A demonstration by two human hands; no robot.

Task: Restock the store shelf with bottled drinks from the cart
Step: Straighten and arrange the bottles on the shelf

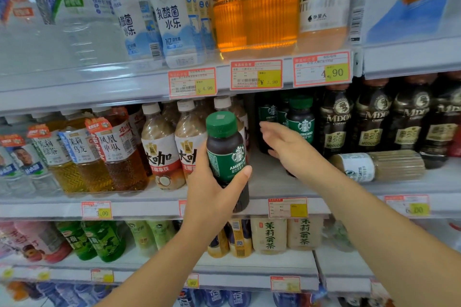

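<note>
left hand (212,189) wrapped round Starbucks Americano bottle (225,154), upright before middle shelf (270,182) | right hand (283,147) spread, empty, reaching into the gap | risk: elbowing over standing Americano bottles (300,123); sideways latte bottle (379,165) may roll off

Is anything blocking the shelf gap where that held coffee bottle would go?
Between the held Americano bottle and the shelf gap is only the right hand, reaching in. The tipped latte bottle lies further right, outside it.

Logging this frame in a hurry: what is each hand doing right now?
Left hand: grips the green-capped coffee bottle.
Right hand: open, fingers extended, holding nothing.
</note>
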